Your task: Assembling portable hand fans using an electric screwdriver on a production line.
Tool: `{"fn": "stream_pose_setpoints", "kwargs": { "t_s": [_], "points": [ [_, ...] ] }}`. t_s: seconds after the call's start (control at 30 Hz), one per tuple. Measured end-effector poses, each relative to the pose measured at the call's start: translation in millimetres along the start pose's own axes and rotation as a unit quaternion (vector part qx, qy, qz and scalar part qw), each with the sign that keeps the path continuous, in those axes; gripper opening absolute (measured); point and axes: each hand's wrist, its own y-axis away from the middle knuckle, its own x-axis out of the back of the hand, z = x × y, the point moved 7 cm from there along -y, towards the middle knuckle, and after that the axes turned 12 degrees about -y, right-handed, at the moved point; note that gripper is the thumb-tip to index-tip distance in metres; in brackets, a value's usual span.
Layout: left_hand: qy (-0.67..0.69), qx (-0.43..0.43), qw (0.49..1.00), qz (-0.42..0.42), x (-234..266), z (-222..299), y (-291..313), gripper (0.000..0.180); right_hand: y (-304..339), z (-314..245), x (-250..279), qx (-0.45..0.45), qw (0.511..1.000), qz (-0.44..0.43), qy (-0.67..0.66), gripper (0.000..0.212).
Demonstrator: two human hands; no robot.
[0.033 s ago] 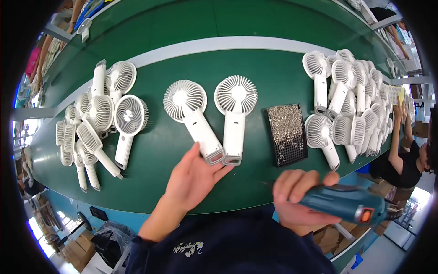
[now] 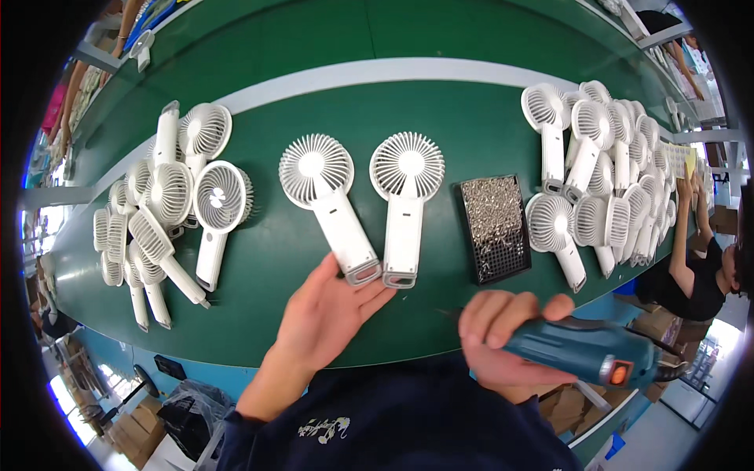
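Note:
Two white handheld fans lie side by side on the green table, the left fan (image 2: 345, 235) tilted, the right fan (image 2: 405, 228) nearly straight. Their handle ends almost meet. My left hand (image 2: 314, 314) is palm up, its thumb against the left fan's handle and its fingers partly hidden under both handle ends. A teal electric screwdriver (image 2: 577, 351) with an orange switch is gripped in my right hand (image 2: 506, 334), its thin bit pointing left, apart from the fans. Right of the fans sits a black perforated tray (image 2: 506, 265) holding many small metal screws (image 2: 493, 206).
Piles of white handheld fans lie at the left (image 2: 166, 192) and right (image 2: 585, 157) of the green table (image 2: 330, 102). A pale strip (image 2: 377, 71) crosses its far side. At the far right, a person (image 2: 695, 267) reaches over the table. A black plastic bag (image 2: 188, 420) stands lower left.
My left hand has shifted slightly left and toward me, the fans' handle ends moving a little nearer. My right hand has moved slightly left with the screwdriver.

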Motion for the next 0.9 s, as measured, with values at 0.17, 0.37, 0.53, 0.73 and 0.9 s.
{"fn": "stream_pose_setpoints", "kwargs": {
  "t_s": [0.17,0.37,0.53,0.73,0.9],
  "points": [
    [-0.117,-0.018,0.993,0.006,2,19,55,0.07,9,23,3,-0.042,0.997,-0.016,-0.06,0.064],
    [-0.443,0.055,0.889,0.1,15,37,43,0.059,11,35,6,-0.024,0.998,0.017,-0.051,0.065],
    [-0.799,-0.384,0.463,0.004,-21,61,41,0.049,11,37,2,0.003,1.0,-0.012,0.012,0.074],
    [-0.86,-0.315,0.393,-0.079,-31,27,4,0.058,7,27,2,-0.005,0.999,0.027,-0.019,0.075],
    [-0.867,-0.306,0.39,-0.041,-21,26,1,0.061,10,40,3,-0.028,0.999,-0.023,-0.001,0.074]
  ]
}}
